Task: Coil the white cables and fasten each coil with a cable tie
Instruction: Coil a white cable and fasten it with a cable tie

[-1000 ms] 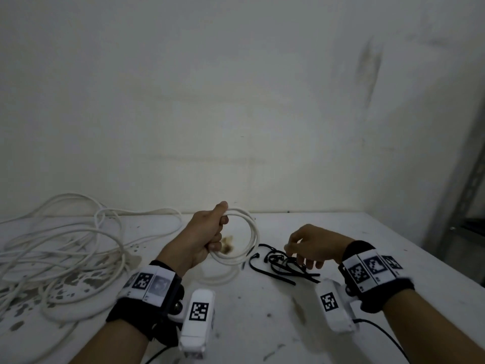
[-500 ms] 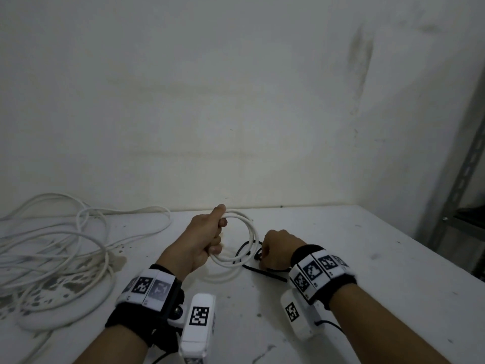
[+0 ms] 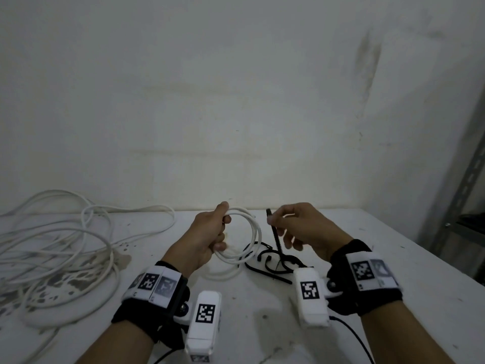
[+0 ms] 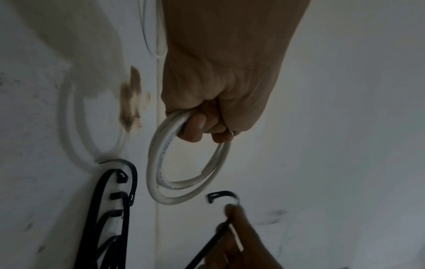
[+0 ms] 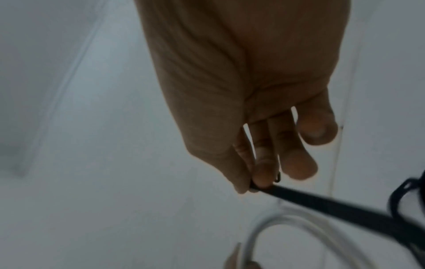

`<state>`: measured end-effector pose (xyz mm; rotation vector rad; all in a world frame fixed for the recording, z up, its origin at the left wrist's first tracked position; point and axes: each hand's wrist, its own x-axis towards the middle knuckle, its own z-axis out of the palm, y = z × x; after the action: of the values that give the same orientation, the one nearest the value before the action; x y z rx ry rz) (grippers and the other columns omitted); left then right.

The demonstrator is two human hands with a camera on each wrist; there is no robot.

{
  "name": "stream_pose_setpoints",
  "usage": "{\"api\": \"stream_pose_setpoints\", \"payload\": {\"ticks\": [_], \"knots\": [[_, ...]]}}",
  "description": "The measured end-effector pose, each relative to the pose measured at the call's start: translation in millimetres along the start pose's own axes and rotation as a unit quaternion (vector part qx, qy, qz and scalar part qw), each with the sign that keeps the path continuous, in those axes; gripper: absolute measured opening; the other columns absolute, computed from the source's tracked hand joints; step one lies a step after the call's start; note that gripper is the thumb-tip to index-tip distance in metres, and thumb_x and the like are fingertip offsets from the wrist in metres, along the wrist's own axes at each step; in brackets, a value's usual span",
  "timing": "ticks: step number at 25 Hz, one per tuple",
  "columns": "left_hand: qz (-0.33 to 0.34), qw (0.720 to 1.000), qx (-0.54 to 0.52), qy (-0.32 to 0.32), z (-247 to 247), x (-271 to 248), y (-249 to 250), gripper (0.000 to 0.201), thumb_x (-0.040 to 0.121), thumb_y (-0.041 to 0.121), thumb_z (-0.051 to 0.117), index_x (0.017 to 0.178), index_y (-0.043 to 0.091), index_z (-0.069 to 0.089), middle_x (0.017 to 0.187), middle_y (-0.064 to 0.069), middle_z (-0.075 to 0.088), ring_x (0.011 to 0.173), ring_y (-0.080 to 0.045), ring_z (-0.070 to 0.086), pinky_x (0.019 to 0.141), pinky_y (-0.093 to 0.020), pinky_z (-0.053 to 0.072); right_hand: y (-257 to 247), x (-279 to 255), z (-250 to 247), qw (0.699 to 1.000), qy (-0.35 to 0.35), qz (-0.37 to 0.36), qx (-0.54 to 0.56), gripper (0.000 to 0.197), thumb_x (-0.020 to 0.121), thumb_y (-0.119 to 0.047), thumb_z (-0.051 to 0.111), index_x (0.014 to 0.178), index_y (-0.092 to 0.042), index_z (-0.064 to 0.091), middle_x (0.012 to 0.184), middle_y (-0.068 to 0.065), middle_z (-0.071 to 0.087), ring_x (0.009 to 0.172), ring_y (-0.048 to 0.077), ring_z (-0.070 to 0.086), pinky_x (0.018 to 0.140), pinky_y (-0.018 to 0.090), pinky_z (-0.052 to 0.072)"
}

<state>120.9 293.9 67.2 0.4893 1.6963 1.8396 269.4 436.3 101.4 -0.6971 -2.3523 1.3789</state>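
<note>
My left hand (image 3: 210,237) grips a small white cable coil (image 3: 252,237) and holds it upright above the white table (image 3: 393,258). In the left wrist view the fingers (image 4: 197,127) curl round the coil (image 4: 161,163). My right hand (image 3: 296,227) pinches a black cable tie (image 3: 274,232) near its head, just right of the coil; the strap hangs down toward the pile. The right wrist view shows thumb and fingertip (image 5: 260,174) pinching the black tie (image 5: 333,205). Several more black ties (image 3: 270,261) lie on the table below.
A big loose tangle of white cable (image 3: 57,248) covers the table's left side. A bare wall stands right behind the table. A grey metal shelf upright (image 3: 462,195) stands at the far right. Dark stains (image 3: 126,256) mark the tabletop.
My right hand went down onto the pile of black ties, then rose with one tie pinched, beside the coil. The left hand kept the coil raised throughout.
</note>
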Motion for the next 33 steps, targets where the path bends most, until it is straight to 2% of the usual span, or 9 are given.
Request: {"api": "stream_pose_setpoints", "payload": {"ticks": [2,6,12,16,19,22,24,29,33], "knots": [[0.007,1.0,-0.002,0.005,-2.4,0.4,2.3,0.039,0.099,0.041,0.049,0.071,0.014,0.05,0.048,0.006,0.024,0.038,-0.01,0.019,0.036,-0.02,0.025,-14.5,-11.1,3.9,0.993,-0.025,-0.049,0.1,0.014,0.093,-0.017,0.068,0.088,-0.004,0.067,0.073,0.011,0.066,0.058,0.025,0.059,0.045,0.027,0.039],[0.018,1.0,0.009,0.005,-9.8,0.2,7.2,0.039,0.099,0.042,0.049,0.072,0.014,0.049,0.049,0.006,0.024,0.04,-0.011,0.019,0.037,-0.021,0.024,-32.1,-8.8,26.9,0.99,-0.031,-0.116,0.073,0.01,0.089,-0.014,0.073,0.087,-0.005,0.069,0.078,0.014,0.073,0.066,0.024,0.068,0.05,0.028,0.048],[0.036,0.999,0.012,-0.015,-25.6,-5.8,16.9,0.041,0.099,0.041,0.049,0.069,0.014,0.046,0.051,0.004,0.02,0.042,-0.012,0.017,0.042,-0.024,0.02,-23.6,23.1,60.1,0.956,0.108,-0.261,-0.074,0.01,0.077,-0.015,0.083,0.077,-0.02,0.074,0.088,-0.006,0.07,0.083,0.003,0.062,0.07,0.017,0.044],[0.044,0.999,-0.01,-0.014,-33.8,-4.6,20.3,0.04,0.099,0.042,0.049,0.073,0.011,0.051,0.052,0.004,0.017,0.043,-0.012,0.015,0.04,-0.024,0.021,-19.1,42.6,76.6,0.93,0.153,-0.333,-0.037,0.01,0.082,-0.01,0.078,0.074,-0.013,0.073,0.076,-0.001,0.075,0.065,0.015,0.066,0.057,0.032,0.051],[0.042,0.999,-0.031,-0.013,-33.6,-4.9,19.3,0.047,0.1,0.046,0.046,0.097,0.004,0.066,0.054,0.004,0.015,0.044,-0.011,0.015,0.041,-0.023,0.02,-16.6,49.7,82.7,0.893,0.196,-0.399,-0.072,0.016,0.087,-0.007,0.073,0.072,-0.014,0.07,0.055,-0.012,0.058,0.045,0.01,0.041,0.046,0.022,0.033],[0.028,0.997,-0.053,-0.038,-34.1,-8.3,20.0,0.052,0.094,0.058,0.05,0.109,0.012,0.07,0.057,0.004,0.012,0.046,-0.01,0.013,0.044,-0.023,0.017,-17.4,46.5,84.4,0.853,0.224,-0.456,-0.118,0.019,0.085,-0.001,0.073,0.077,-0.019,0.071,0.055,-0.024,0.043,0.048,0.004,0.041,0.052,0.012,0.03],[0.016,0.996,-0.07,-0.049,-36.0,-8.6,20.1,0.051,0.091,0.058,0.056,0.11,0.013,0.07,0.057,0.004,0.011,0.045,-0.01,0.012,0.042,-0.022,0.016,-18.4,44.3,86.9,0.832,0.237,-0.481,-0.139,0.024,0.083,0.001,0.073,0.086,-0.023,0.075,0.06,-0.022,0.053,0.052,0.002,0.046,0.053,0.011,0.036],[-0.007,0.992,-0.117,-0.052,-41.3,-7.6,21.3,0.047,0.088,0.05,0.065,0.113,0.011,0.068,0.058,0.004,0.011,0.044,-0.01,0.01,0.038,-0.021,0.015,-17.2,48.4,94.8,0.798,0.273,-0.498,-0.2,0.018,0.083,0.0,0.074,0.089,-0.017,0.073,0.062,-0.001,0.066,0.05,0.017,0.054,0.046,0.034,0.048],[0.005,0.991,-0.133,-0.025,-38.7,-7.4,24.2,0.031,0.086,0.039,0.071,0.106,0.016,0.067,0.054,0.005,0.015,0.042,-0.009,0.011,0.035,-0.021,0.017,-17.0,43.4,98.6,0.82,0.251,-0.485,-0.172,0.012,0.084,-0.011,0.076,0.092,-0.019,0.077,0.088,-0.005,0.076,0.072,0.01,0.068,0.06,0.029,0.056]]}}
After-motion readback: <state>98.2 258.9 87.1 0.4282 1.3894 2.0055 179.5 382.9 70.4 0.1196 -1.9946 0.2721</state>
